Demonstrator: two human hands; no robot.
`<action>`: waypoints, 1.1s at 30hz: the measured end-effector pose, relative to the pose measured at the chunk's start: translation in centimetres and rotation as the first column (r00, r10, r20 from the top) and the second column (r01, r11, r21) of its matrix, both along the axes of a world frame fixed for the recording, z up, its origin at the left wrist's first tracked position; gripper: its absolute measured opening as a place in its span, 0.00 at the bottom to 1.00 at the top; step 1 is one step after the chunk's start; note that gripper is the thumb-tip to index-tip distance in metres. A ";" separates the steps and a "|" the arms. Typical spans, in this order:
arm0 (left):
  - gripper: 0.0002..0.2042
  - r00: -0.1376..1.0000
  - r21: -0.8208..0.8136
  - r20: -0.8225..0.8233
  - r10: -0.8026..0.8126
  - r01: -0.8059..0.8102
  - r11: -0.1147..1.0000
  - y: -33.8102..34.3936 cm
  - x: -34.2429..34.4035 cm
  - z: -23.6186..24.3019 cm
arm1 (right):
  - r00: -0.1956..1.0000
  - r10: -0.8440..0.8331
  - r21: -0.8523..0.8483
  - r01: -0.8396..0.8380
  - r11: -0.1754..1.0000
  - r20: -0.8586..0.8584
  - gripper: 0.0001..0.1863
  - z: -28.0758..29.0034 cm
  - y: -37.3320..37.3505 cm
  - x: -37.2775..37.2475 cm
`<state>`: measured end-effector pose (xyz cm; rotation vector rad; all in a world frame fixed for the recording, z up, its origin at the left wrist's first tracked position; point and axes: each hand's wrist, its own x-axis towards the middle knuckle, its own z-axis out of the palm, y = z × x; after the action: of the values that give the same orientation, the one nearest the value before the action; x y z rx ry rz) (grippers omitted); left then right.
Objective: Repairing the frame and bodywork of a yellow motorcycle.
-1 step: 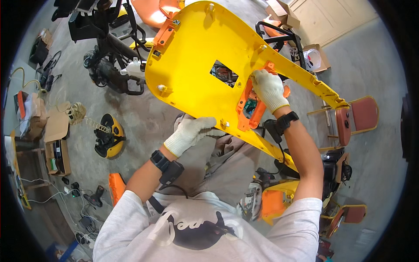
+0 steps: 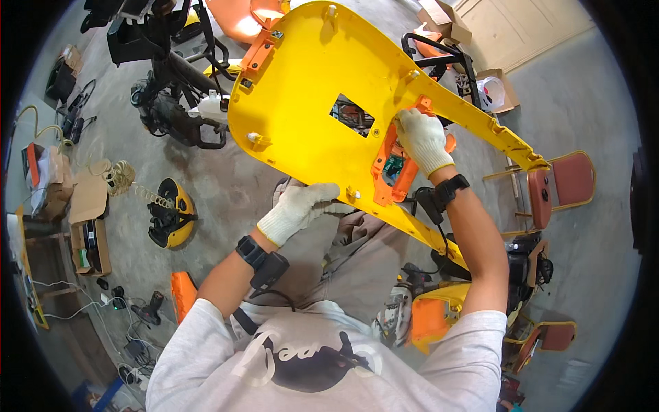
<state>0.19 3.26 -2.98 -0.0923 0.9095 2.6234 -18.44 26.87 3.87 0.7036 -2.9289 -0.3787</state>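
A large yellow plastic body panel [image 2: 298, 89] tilts in front of me, its inner side with clips and a rectangular cut-out facing me. My left hand [image 2: 302, 208], in a white knit glove, grips the panel's near edge, thumb on top and the other fingers partly hidden below. An orange plastic bracket [image 2: 406, 180] lies against the panel right of the cut-out. My gloved right hand [image 2: 422, 139] is closed round the bracket's upper part, its fingertips mostly hidden. Another orange piece [image 2: 257, 55] is fixed at the panel's far left edge.
A black vehicle frame [image 2: 182, 75] stands at the far left. On the floor lie a yellow-and-black helmet-like part [image 2: 173, 213], an open cardboard box [image 2: 89, 240], a cordless drill [image 2: 149, 309] and cables. Red chairs [image 2: 573, 178] stand right; a yellow-orange part [image 2: 432, 319] sits beside my right elbow.
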 end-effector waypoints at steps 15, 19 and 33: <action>0.24 0.999 -0.022 0.036 0.015 -0.014 1.000 0.1 0.3 0.4 | 0.998 0.062 0.038 -0.061 0.997 -0.025 0.09 0.3 -0.1 0.2; 0.23 0.999 0.004 0.047 0.023 -0.023 1.000 0.2 0.4 1.3 | 0.999 -0.038 0.075 0.037 0.996 0.014 0.09 0.1 -0.5 0.2; 0.20 0.998 0.020 0.054 0.017 -0.018 1.000 0.3 0.3 1.2 | 0.996 -0.081 -0.101 0.083 0.991 0.030 0.08 -0.5 -0.5 0.1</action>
<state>0.53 3.57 -1.83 -0.1653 0.8674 2.6325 -18.34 26.40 3.39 0.5806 -2.9835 -0.2259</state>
